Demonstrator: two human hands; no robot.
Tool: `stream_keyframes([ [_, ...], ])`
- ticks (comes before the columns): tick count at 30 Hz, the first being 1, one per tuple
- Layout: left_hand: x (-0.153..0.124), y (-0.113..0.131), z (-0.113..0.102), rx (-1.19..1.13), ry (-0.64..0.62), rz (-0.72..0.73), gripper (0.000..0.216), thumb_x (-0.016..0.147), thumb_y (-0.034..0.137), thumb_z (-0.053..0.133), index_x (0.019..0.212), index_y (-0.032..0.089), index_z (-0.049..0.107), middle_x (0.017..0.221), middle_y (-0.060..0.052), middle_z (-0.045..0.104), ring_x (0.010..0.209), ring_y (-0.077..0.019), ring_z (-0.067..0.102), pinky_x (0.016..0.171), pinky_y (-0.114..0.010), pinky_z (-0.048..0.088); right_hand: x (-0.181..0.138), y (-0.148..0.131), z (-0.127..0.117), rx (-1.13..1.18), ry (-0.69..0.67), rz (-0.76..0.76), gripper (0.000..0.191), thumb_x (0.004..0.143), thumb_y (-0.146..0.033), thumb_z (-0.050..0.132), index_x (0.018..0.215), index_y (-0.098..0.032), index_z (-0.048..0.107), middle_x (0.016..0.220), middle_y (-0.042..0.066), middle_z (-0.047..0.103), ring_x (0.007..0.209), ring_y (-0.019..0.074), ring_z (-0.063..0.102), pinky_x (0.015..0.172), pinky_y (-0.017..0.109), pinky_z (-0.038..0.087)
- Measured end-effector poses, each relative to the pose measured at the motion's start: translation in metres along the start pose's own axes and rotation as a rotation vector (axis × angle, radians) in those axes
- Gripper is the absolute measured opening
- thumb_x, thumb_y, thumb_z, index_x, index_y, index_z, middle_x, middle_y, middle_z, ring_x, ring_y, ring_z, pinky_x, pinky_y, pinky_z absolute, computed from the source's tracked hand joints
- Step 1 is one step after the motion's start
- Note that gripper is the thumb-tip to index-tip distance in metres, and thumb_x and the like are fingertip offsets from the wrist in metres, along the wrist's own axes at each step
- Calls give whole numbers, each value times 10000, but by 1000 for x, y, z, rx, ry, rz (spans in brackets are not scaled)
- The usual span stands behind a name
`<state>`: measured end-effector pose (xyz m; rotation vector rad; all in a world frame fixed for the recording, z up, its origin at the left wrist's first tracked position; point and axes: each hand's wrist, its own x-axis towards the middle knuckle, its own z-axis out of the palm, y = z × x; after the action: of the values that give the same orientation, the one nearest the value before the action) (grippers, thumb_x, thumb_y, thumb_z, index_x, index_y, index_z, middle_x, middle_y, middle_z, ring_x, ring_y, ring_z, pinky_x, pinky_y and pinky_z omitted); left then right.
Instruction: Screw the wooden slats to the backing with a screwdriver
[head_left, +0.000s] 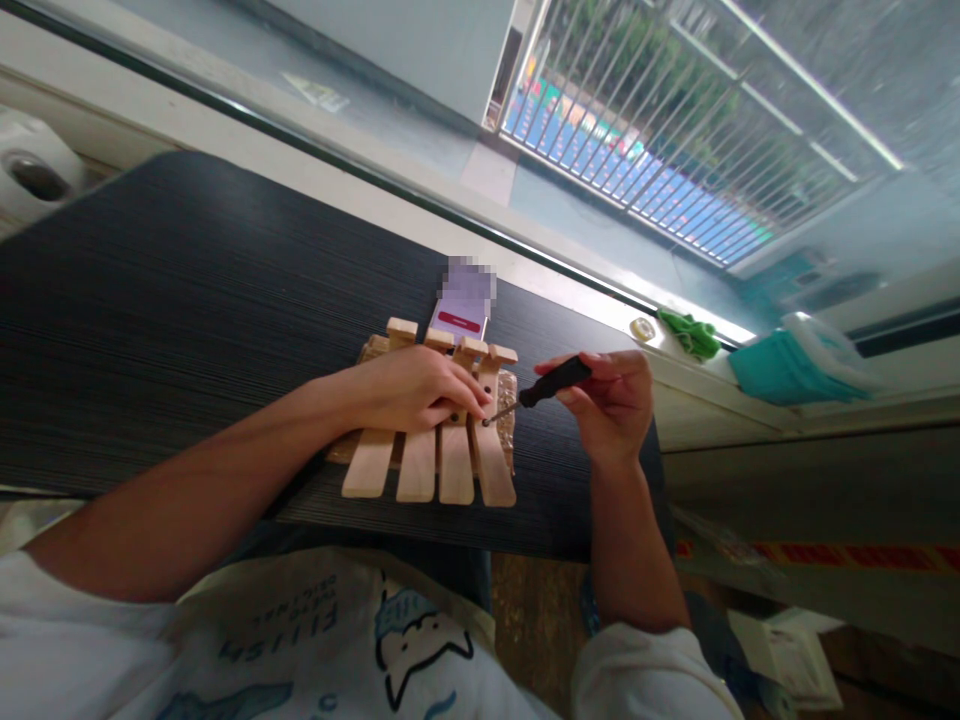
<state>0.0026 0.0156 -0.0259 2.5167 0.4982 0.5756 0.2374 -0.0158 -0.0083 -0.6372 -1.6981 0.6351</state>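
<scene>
A small rack of several pale wooden slats (pixel 439 460) lies on the dark table (pixel 172 310) in front of me. My left hand (pixel 416 388) rests on top of the slats, fingers curled and pressing them down. My right hand (pixel 611 400) is closed around the black handle of a screwdriver (pixel 544 385). Its metal tip points down-left onto the rightmost slat, just beside my left fingertips. A phone (pixel 461 305) with a lit screen leans upright at the far end of the rack.
A toilet paper roll (pixel 34 170) stands at the far left. Past the table's right edge, the window ledge holds a green cloth (pixel 694 335), a small round object (pixel 641 328) and a teal pack (pixel 787 365). Cartons lie on the floor at lower right.
</scene>
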Motion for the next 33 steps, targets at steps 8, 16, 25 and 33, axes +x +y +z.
stream_keyframes([
  [8, 0, -2, 0, -29, -2, -9, 436, 780, -9, 541, 1038, 247, 781, 1148, 9, 756, 1042, -134, 724, 929, -212, 539, 0, 4, 4, -112, 90, -22, 316, 785, -414, 764, 994, -335, 540, 770, -67, 700, 570, 116, 670, 417, 231, 469],
  [16, 0, -4, 2, -24, 9, 22, 430, 751, -18, 547, 1010, 228, 787, 1131, -1, 762, 1027, -142, 728, 885, -207, 546, 2, 3, 8, -76, 135, -91, 319, 771, -324, 792, 987, -333, 557, 772, -74, 608, 578, 80, 604, 404, 198, 403],
  [25, 0, -1, 0, -25, 7, 3, 431, 762, -23, 549, 1009, 240, 786, 1137, 17, 759, 1033, -135, 726, 899, -200, 541, -2, 1, 9, -130, 180, -148, 363, 744, -224, 787, 1022, -338, 583, 740, -68, 497, 501, 79, 454, 367, 221, 321],
  [33, 0, -1, 1, -11, -3, -7, 413, 788, -10, 557, 1043, 222, 784, 1155, 4, 753, 1054, -144, 720, 946, -213, 533, -2, 0, 12, -216, 185, -242, 386, 750, -201, 770, 1067, -313, 580, 727, -73, 495, 497, 70, 412, 365, 198, 300],
])
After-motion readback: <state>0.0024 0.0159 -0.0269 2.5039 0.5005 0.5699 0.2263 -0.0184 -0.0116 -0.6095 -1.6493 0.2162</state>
